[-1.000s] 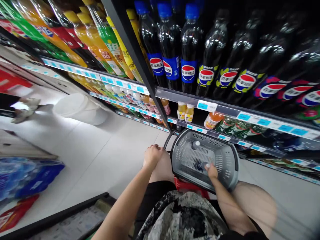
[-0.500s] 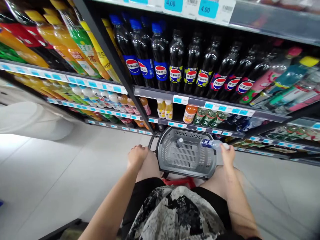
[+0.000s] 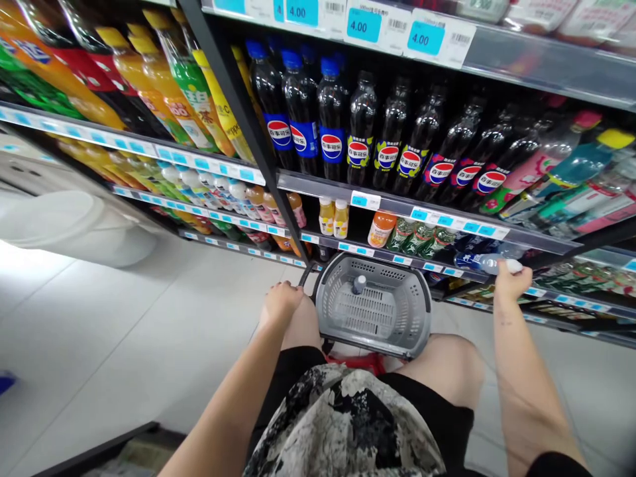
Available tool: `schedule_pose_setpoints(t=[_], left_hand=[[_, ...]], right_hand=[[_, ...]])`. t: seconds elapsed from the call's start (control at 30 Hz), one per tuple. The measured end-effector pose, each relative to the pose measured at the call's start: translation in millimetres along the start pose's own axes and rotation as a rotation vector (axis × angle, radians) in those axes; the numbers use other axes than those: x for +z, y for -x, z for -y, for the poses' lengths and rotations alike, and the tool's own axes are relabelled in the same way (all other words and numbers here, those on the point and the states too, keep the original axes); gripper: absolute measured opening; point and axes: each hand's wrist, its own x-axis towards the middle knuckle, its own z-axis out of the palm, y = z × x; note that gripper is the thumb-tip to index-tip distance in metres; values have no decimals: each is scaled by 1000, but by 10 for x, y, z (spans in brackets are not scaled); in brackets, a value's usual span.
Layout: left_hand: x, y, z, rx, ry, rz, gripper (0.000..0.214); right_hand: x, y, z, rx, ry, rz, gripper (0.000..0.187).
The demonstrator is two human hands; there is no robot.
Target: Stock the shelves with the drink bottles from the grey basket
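My right hand (image 3: 514, 281) is closed around the white-capped end of a clear plastic bottle (image 3: 484, 262) with a blue label. The bottle lies nearly level at a low shelf, its labelled end pointing left among dark blue bottles. My left hand (image 3: 283, 301) rests on my left knee, fingers laid over it, beside the black handle (image 3: 307, 273) of a grey shopping basket (image 3: 422, 324). Whether the fingertips touch the handle is unclear. Inside the basket, near its back left, stands a small bottle with a pale cap (image 3: 358, 285).
Cola bottles (image 3: 358, 132) line the shelf above the basket. Below them are orange drink bottles (image 3: 381, 230) and green bottles (image 3: 424, 238). White buckets (image 3: 74, 225) stand at the left on the tiled floor. A black shelf post (image 3: 238, 93) divides the bays.
My right hand has carried the bottle from over the basket's right edge to the right and up, to the low shelf. My left hand stays on the knee. The view shifted slightly.
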Motion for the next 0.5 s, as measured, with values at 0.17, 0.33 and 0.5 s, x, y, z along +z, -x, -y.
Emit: schedule_pose_setpoints(t=[0.17,0.33,0.5], left_hand=[[-24,6,41,-12,17,-6,52],[-45,-5,80,-39,21,-1,53],[-24,-36,77,-42,8,-14,52]], right_hand=[[112,-101,255,-61,121,62,39],[214,-182,324,-109,162,72,39],[329,-154,239,-111,114,-19,39]])
